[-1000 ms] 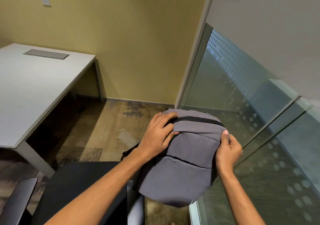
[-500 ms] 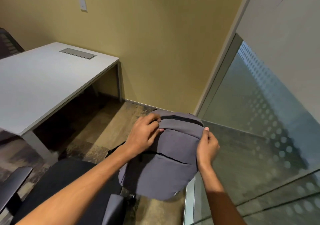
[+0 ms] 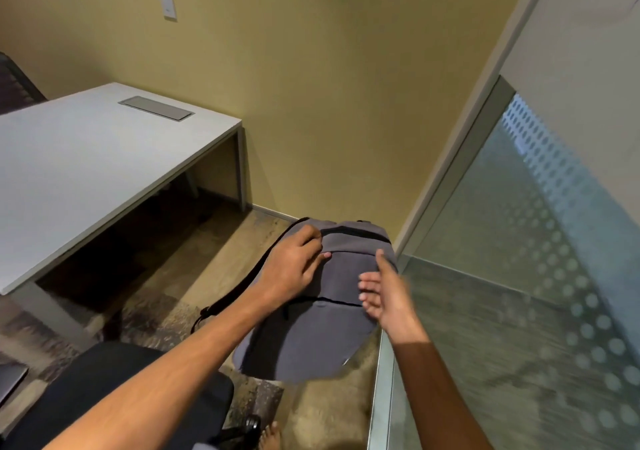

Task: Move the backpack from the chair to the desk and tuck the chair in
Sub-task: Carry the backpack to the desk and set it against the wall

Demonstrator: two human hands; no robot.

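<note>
Backpack (image 3: 311, 311), grey with no readable label, hangs over the floor right of the chair (image 3: 114, 390); left hand (image 3: 294, 266) pinches its top, right hand (image 3: 388, 294) spread open beside it. Desk (image 3: 86, 159) lies far left.

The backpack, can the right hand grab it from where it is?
Probably yes. The right hand is open, fingers spread, right beside the grey backpack, and nothing sits between them. The left hand already grips the backpack near its top.
</note>
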